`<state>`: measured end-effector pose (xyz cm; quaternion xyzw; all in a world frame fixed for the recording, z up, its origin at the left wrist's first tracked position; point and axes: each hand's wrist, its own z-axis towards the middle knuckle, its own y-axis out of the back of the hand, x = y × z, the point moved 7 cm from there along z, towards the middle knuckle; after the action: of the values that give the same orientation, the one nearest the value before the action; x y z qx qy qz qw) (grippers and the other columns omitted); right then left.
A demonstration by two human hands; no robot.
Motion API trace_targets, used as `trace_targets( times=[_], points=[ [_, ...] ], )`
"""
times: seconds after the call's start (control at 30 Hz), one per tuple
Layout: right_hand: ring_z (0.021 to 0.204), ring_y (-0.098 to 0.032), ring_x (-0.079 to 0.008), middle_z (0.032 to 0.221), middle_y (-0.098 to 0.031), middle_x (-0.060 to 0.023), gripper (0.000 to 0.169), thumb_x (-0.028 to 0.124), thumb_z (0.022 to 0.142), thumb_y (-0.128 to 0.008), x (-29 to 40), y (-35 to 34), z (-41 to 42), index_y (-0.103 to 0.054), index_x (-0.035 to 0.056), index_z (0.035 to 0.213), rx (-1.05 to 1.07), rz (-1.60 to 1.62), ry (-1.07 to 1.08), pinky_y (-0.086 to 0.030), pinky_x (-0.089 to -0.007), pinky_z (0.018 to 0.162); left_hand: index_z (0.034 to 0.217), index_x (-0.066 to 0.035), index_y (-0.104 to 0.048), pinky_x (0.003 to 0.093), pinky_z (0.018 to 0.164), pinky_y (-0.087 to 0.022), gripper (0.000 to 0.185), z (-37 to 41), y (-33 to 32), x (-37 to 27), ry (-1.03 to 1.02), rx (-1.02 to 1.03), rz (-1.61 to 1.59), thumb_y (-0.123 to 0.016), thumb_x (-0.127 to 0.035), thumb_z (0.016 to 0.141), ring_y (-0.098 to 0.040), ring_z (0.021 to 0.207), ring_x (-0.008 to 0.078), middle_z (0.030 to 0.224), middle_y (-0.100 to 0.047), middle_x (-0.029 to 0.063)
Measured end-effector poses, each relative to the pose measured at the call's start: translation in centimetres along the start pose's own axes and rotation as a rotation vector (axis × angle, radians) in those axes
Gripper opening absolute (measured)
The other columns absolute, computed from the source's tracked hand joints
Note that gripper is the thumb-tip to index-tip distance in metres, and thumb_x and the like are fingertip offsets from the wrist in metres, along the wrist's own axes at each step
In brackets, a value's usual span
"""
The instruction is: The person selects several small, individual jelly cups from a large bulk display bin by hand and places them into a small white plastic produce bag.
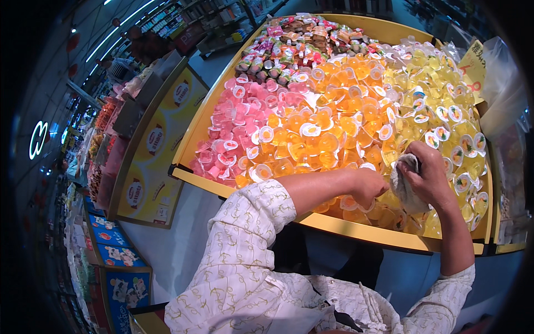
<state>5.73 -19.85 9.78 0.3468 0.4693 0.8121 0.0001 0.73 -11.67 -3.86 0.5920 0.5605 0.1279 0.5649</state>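
My right hand grips a bunched grey-white cloth above the yellow jelly cups near the front of a yellow-edged display bin. Close to its left, my left hand reaches down with curled fingers among orange jelly cups. Whether anything sits between those fingers is hidden. Pink jelly cups fill the bin's left side. Many cups have lids printed with fruit pictures. At the back left lie spouted jelly pouches in mixed colours.
A yellow sign with writing and clear plastic bags hang at the bin's right edge. Across the aisle floor stands another display stand with packaged goods. A person is in the background, near shelves.
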Motion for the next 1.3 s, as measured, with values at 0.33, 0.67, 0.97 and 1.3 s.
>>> trace_targets(
  times=[0.33, 0.67, 0.97, 1.3],
  points=[
    [0.076, -0.057, -0.0385, 0.077, -0.057, -0.0175, 0.022, 0.009, 0.075, -0.073, 0.2, 0.2, 0.0, -0.054, 0.0002, 0.083, -0.012, -0.001, 0.018, -0.044, -0.0439, 0.066, 0.090, -0.005, -0.067, 0.0424, 0.074, -0.050, 0.042, -0.3, 0.0, -0.3, 0.063, 0.071, -0.057, -0.081, -0.032, 0.063, -0.065, 0.086, 0.0335, 0.085, -0.068, 0.0144],
    [0.071, -0.058, -0.0352, 0.076, -0.059, -0.0175, 0.020, 0.009, 0.077, -0.073, -0.4, 0.8, 0.2, -0.057, 0.0003, 0.085, -0.042, 0.041, -0.039, -0.046, -0.0403, 0.065, 0.091, -0.005, -0.068, 0.0416, 0.074, -0.050, 0.039, -2.0, 2.2, -0.2, 0.009, 0.065, -0.181, -0.082, -0.031, 0.065, -0.065, 0.087, 0.0317, 0.086, -0.068, 0.0141],
    [0.064, -0.052, -0.0122, 0.068, -0.058, -0.0069, 0.016, 0.011, 0.082, -0.070, -5.1, 2.6, 0.9, -0.059, -0.0002, 0.082, -0.363, 0.263, -0.174, -0.044, -0.0303, 0.061, 0.086, -0.005, -0.067, 0.0324, 0.082, -0.047, 0.024, -3.5, 7.2, 4.4, 0.176, -0.520, -0.681, -0.080, -0.021, 0.075, -0.061, 0.088, 0.0158, 0.085, -0.067, 0.0060],
    [0.067, -0.053, -0.0081, 0.072, -0.060, -0.0022, 0.013, 0.012, 0.087, -0.069, -6.0, 1.6, 1.0, -0.062, 0.0010, 0.084, -0.334, 0.399, -0.142, -0.044, -0.0265, 0.061, 0.094, -0.007, -0.065, 0.0259, 0.061, -0.047, 0.017, -4.1, 8.6, 3.9, 0.141, -0.878, -0.854, -0.072, -0.020, 0.086, -0.054, 0.068, 0.0064, 0.085, -0.063, 0.0019]
  ],
)
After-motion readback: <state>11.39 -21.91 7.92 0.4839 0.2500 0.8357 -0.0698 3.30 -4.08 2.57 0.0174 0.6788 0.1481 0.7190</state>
